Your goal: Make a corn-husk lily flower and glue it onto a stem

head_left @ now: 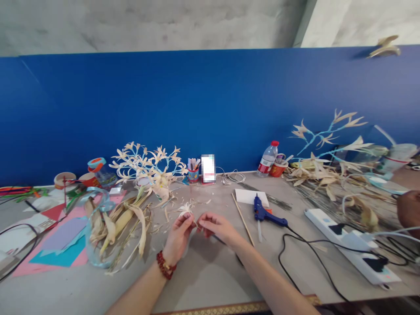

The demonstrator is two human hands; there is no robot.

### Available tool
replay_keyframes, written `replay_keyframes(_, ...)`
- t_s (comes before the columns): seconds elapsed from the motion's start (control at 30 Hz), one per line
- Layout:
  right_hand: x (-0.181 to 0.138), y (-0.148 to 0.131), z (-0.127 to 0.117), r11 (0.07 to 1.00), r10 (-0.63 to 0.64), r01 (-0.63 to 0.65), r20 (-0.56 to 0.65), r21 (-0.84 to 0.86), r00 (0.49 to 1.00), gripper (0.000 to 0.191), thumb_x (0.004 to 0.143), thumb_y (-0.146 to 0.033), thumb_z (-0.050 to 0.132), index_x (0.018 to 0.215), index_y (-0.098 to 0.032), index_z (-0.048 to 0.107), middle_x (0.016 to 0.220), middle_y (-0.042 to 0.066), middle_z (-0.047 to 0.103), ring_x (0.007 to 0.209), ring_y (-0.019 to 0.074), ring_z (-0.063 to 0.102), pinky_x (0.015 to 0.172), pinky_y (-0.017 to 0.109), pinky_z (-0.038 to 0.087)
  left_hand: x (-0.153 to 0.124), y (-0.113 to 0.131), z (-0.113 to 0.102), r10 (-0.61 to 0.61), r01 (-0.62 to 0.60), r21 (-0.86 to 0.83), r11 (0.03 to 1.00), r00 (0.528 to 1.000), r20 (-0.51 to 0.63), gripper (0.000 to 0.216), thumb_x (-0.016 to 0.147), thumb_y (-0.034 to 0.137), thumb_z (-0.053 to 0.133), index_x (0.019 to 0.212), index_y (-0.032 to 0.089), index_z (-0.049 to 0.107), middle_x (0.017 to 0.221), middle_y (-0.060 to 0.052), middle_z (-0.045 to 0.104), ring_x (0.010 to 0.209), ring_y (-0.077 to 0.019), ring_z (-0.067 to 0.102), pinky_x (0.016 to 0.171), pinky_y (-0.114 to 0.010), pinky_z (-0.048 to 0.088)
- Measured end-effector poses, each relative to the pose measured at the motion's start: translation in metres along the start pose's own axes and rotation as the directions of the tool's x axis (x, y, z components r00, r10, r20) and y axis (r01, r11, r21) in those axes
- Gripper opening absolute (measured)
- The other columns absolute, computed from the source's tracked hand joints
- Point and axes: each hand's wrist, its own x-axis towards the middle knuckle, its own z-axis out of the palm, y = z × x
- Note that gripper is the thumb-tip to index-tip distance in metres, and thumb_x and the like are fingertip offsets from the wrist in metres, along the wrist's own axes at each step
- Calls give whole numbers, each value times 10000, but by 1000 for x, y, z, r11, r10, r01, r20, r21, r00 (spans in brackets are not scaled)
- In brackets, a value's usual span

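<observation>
Cream-pale husk flower [185,208] over the middle of the grey table [213,275], pinched by narrow-closed fingers of the left hand [180,228], with a red bead bracelet [166,265] on its wrist. Just beside, the right hand [213,225], fingertips near to one another; not possible to tell whether with something between. By the right wrist, a dark cord [218,239], partly hidden. On the left side, a heap of dry husks [120,223], with pink paper [79,258] beyond. Behind, a spray of husk flowers [160,154] and a patterned cup [193,176]. On the right, in the way of the right arm, a thin wooden stick [243,221] and a blue glue gun [267,213], partly on white card [246,197]. Farther right, a power strip [321,222] with black plugs [376,264]; at the edge, part of another person's hand [408,214].
</observation>
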Motion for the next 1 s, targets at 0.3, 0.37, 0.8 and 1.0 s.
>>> replay_keyframes(0.3,-82,-19,-33,197,-88,-129,-148,-972,985,199,767,-354,654,877,-194,609,904,74,647,782,241,624,636,309,432,2,0,-3,-3,2,-10,1000,999,-48,141,696,219,752,748,164,633,736,21,618,649,-81,562,685,-220,458)
replay_keyframes(0.37,-98,-14,-33,55,-36,-167,-169,-984,985,221,731,-324,691,886,-186,613,941,97,644,867,283,616,670,329,445,1,0,-3,-22,22,-15,1000,1000,-19,137,706,211,743,751,165,623,725,21,612,651,-83,561,680,-216,453)
replay_keyframes(0.8,-119,-13,-42,-45,84,-278,-281,-959,956,127,704,-167,558,809,-159,629,849,121,691,861,284,638,664,308,431,1,2,-3,-93,93,107,990,996,-2,125,701,207,740,726,171,623,682,15,589,632,-89,528,653,-206,428)
replay_keyframes(1.0,-118,-15,-56,519,285,-302,-171,-800,943,118,744,-215,544,856,-199,578,633,-9,642,578,159,615,531,218,387,0,6,-1,-118,116,155,981,993,2,120,676,200,736,661,163,624,834,-29,647,742,-116,549,706,-231,417)
